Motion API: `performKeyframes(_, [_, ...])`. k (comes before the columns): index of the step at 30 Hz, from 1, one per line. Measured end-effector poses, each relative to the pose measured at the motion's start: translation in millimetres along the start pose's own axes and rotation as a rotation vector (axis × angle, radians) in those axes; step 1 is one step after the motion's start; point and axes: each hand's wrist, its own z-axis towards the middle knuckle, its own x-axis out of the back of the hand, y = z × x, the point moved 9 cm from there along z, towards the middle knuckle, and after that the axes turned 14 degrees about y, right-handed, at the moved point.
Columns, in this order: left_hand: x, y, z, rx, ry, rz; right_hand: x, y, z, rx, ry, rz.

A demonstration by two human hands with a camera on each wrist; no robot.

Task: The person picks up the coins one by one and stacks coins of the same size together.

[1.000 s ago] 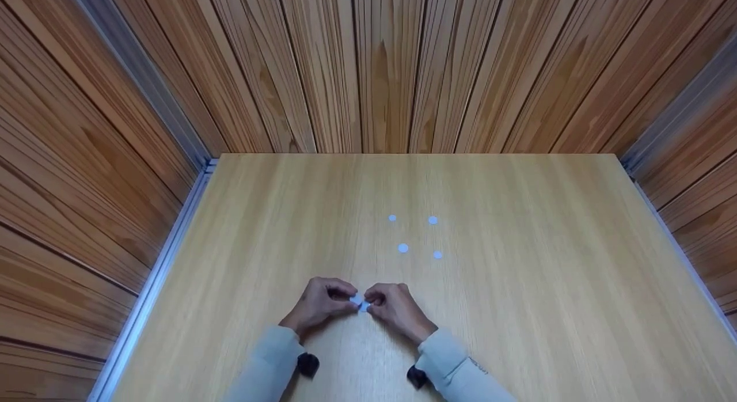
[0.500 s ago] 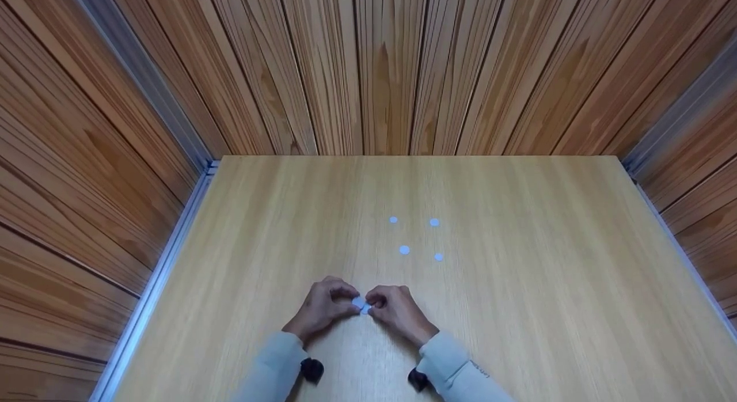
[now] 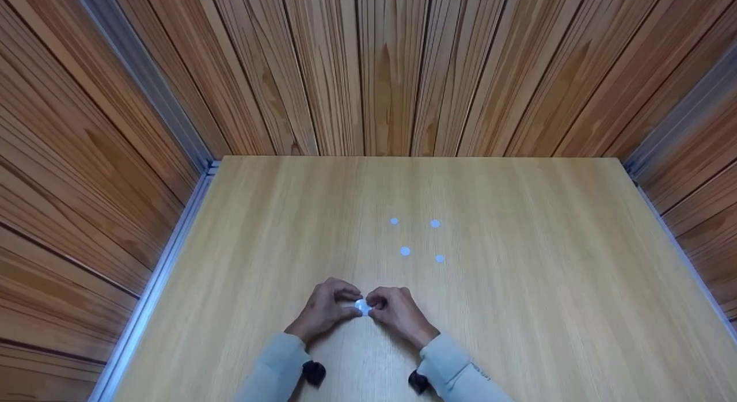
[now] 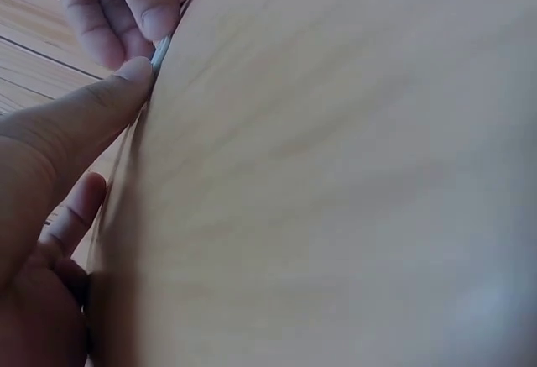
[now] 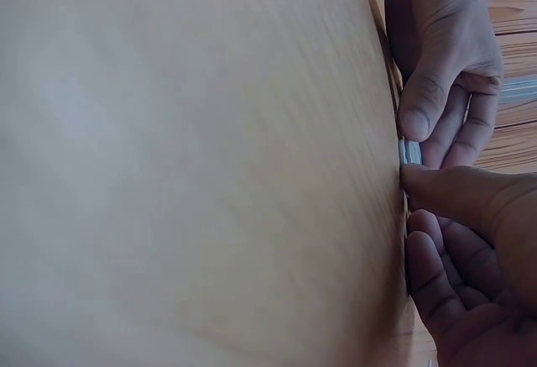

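I'm watching a person's left hand point(image 3: 327, 307) and right hand point(image 3: 399, 313) pinching a small pale-blue piece point(image 3: 363, 307) at lower centre. Four pale-blue discs point(image 3: 405, 251) are lying on the table point(image 3: 535, 275) near mid-frame.

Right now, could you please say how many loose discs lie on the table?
4: far left disc, far right disc, near left disc, near right disc. Others may be hidden under the left hand or right hand.
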Motion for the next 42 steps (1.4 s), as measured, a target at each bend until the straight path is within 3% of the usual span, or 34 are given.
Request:
performKeyframes(8, [-1.5,0.9,-1.6,-0.012,0.008,0.023,1.5,-2.1,-1.4,0.036,0.019,0.017])
performKeyframes(15, [-1.2,0.0,-0.2,-0.01,0.008,0.022,3.5,2.0,-1.4,-0.006,0.018,0.06])
performKeyframes(27, [-5.2,1.6,-1.2,-0.013,-0.009,-0.007,3.6,-2.3,-2.3,0.04,0.023,0.032])
performKeyframes(42, [-6.9,5.6,-0.2,-0.023,0.011,0.113,2.3,1.9,0.0,-0.008,0.001,0.068])
